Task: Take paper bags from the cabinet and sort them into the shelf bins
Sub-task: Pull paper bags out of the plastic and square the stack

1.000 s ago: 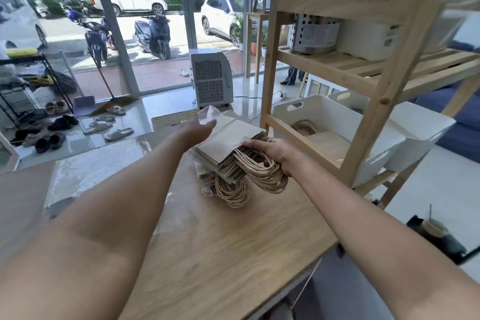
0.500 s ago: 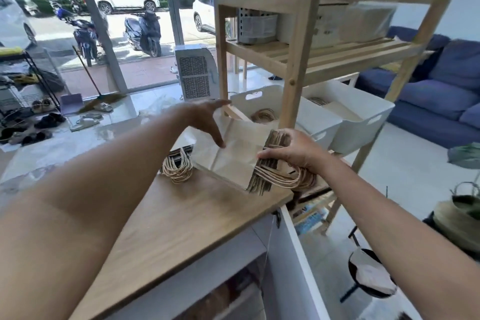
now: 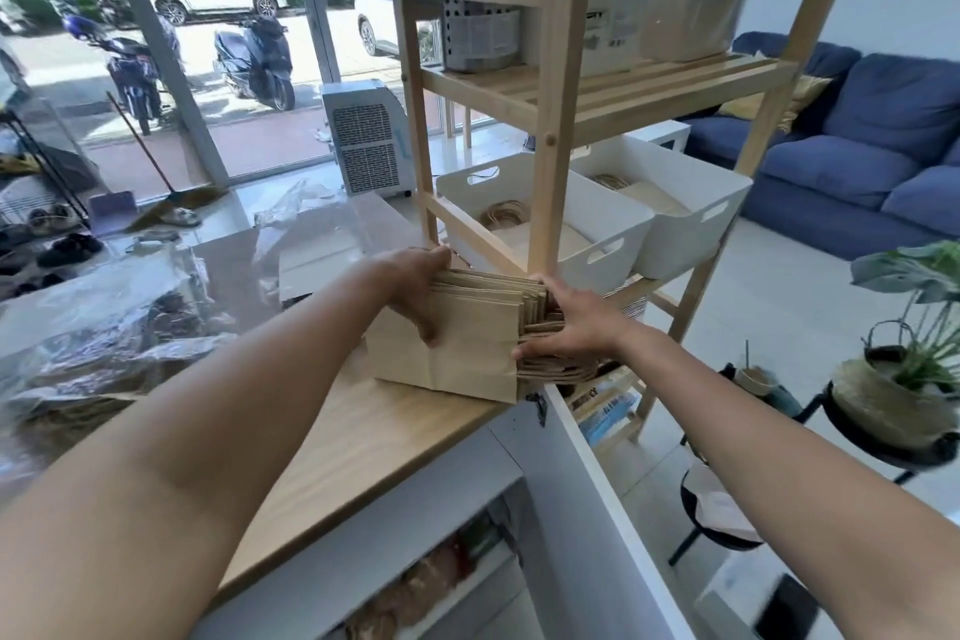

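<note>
Our left hand grips the closed end of a stack of brown paper bags, thumb across the front face and fingers over the top, while our right hand curls around the other end, where the twisted paper handles bunch together. Half a second ago we held the stack up in the air, tilted; now it stands on edge at the corner of the wooden tabletop, squared between both hands. Our view has also swung toward the wooden shelf, so the near white bin, already holding some bags, sits just beyond the stack, with a second white bin beside it. We judge the stack is being evened up before going into one of the bins. Another flat pile of bags lies farther back on the tabletop beside crumpled plastic wrap.
</note>
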The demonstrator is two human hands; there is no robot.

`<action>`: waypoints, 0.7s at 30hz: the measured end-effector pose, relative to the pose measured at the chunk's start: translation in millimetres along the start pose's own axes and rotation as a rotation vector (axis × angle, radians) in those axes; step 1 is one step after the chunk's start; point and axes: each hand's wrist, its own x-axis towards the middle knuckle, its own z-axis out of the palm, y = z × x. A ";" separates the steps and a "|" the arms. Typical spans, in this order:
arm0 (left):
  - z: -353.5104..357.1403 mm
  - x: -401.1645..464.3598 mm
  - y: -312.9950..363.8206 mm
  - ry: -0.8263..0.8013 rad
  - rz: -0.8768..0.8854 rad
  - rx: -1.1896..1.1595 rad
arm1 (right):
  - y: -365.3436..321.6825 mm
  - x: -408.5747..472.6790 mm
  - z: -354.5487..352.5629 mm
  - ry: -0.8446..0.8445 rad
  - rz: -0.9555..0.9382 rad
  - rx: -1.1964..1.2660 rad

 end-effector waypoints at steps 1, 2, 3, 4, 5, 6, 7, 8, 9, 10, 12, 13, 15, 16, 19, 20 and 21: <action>3.6 -1.6 -3.8 0.010 0.010 -0.008 | -3.3 1.3 0.2 -0.004 0.022 0.006; 6.6 -3.7 -7.5 0.022 0.018 -0.013 | -6.7 2.6 -0.5 -0.008 0.040 0.005; 8.9 -5.7 -10.8 0.032 0.025 -0.018 | -10.9 4.0 -1.8 -0.008 0.054 0.011; 10.9 -7.4 -13.7 0.038 0.032 -0.023 | -15.9 4.9 -2.7 -0.007 0.066 0.037; 13.1 -9.1 -17.1 0.043 0.040 -0.028 | -22.7 6.1 -2.2 0.002 0.082 0.084; 15.3 -10.5 -20.2 0.046 0.049 -0.036 | -30.5 7.1 -0.2 0.023 0.104 0.142; 17.4 -11.5 -22.9 0.047 0.058 -0.044 | -39.1 8.0 4.2 0.064 0.133 0.208; 19.0 -12.8 -24.1 0.049 0.064 -0.055 | -46.8 9.0 9.5 0.120 0.168 0.296; 19.9 -14.2 -23.7 0.052 0.069 -0.067 | -52.7 11.0 14.7 0.181 0.206 0.419; 20.1 -15.8 -24.5 0.054 0.077 -0.072 | -58.4 14.7 20.7 0.249 0.241 0.569; 21.0 -19.1 -25.8 0.065 0.093 -0.036 | -68.1 24.2 31.0 0.383 0.274 0.821; 21.7 -20.3 -25.6 0.078 0.101 -0.005 | -71.8 28.6 34.6 0.431 0.275 0.883; 22.7 -22.9 -26.5 0.102 0.111 0.034 | -79.1 36.4 40.9 0.442 0.253 0.974; 22.8 -24.0 -28.3 0.106 0.112 0.031 | -82.4 39.9 44.5 0.422 0.242 1.017; 22.4 -26.7 -35.7 0.091 0.112 -0.030 | -88.4 46.8 51.4 0.415 0.217 1.069; 22.0 -27.6 -38.4 0.086 0.115 -0.052 | -89.0 48.7 52.3 0.435 0.214 1.076; 21.8 -28.6 -40.6 0.086 0.121 -0.072 | -89.2 49.8 52.7 0.455 0.209 1.087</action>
